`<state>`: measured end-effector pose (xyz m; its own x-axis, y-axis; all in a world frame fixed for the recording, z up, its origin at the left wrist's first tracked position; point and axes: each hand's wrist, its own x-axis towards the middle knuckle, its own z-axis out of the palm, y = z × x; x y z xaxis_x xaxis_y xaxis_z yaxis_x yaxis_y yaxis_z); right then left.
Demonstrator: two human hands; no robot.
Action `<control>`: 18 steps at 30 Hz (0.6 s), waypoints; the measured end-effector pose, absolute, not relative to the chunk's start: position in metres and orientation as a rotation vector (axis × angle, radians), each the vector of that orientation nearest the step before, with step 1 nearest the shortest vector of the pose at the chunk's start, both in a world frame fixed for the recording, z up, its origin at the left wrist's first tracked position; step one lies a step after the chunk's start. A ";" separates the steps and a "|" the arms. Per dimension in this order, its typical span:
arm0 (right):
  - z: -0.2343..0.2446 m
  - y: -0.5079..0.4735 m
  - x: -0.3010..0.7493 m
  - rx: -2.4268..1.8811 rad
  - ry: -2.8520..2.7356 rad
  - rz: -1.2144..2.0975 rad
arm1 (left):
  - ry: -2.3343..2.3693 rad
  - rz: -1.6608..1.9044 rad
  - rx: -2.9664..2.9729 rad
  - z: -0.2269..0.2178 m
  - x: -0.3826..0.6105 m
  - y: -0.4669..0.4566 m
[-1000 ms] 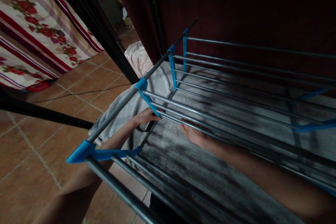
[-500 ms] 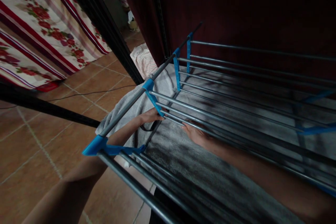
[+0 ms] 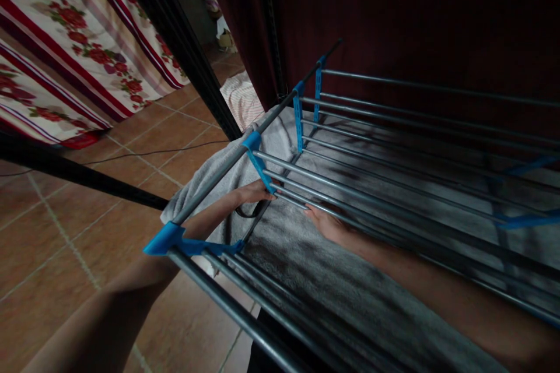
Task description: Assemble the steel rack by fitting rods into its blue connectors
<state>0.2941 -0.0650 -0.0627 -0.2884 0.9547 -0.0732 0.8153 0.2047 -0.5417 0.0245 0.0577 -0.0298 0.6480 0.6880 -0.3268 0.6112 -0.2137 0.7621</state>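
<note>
A grey towel point(image 3: 332, 280) lies spread on the lower tier of a drying rack point(image 3: 219, 178) with grey rails and blue plastic joints. Both my arms reach in under the upper rails. My left hand point(image 3: 252, 192) rests at the towel's left edge, just below a blue joint point(image 3: 258, 157); its fingers are stretched out toward the right and partly hidden by the joint. A dark loop point(image 3: 249, 214) hangs beneath its wrist. My right hand point(image 3: 327, 225) lies flat on the towel, fingers pointing left, partly crossed by the rails.
Terracotta floor tiles point(image 3: 65, 245) lie to the left, crossed by a thin black cable point(image 3: 144, 154). A flowered striped cloth point(image 3: 65, 52) hangs at the far left. A dark curtain point(image 3: 415, 17) stands behind the rack, and a striped cloth point(image 3: 240, 99) lies on the floor.
The view has shifted slightly, so the rack sits further right in the picture. Both hands stay on the towel at nearly the same spots.
</note>
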 end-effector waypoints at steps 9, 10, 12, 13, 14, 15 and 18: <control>-0.061 -0.065 0.293 -1.638 -2.217 0.694 | 1.076 0.071 1.849 -0.032 0.026 0.058; -0.062 -0.065 0.293 -1.632 -2.221 0.688 | 1.080 0.067 1.845 -0.031 0.026 0.058; -0.063 -0.064 0.293 -1.627 -2.230 0.671 | 1.075 0.056 1.846 -0.029 0.028 0.058; -0.064 -0.064 0.293 -1.629 -2.235 0.659 | 1.066 0.047 1.850 -0.027 0.028 0.058; -0.064 -0.064 0.293 -1.630 -2.240 0.645 | 1.054 0.038 1.857 -0.025 0.029 0.057; -0.063 -0.064 0.292 -1.632 -2.245 0.629 | 1.044 0.029 1.867 -0.023 0.030 0.057; -0.058 -0.064 0.293 -1.645 -2.256 0.570 | 1.021 0.008 1.881 -0.017 0.032 0.056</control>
<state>0.2930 -0.0639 -0.0583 -0.3054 0.9522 0.0011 0.8373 0.2691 -0.4759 0.0323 0.0564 -0.0171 0.6495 0.6487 -0.3967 0.6425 -0.1892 0.7425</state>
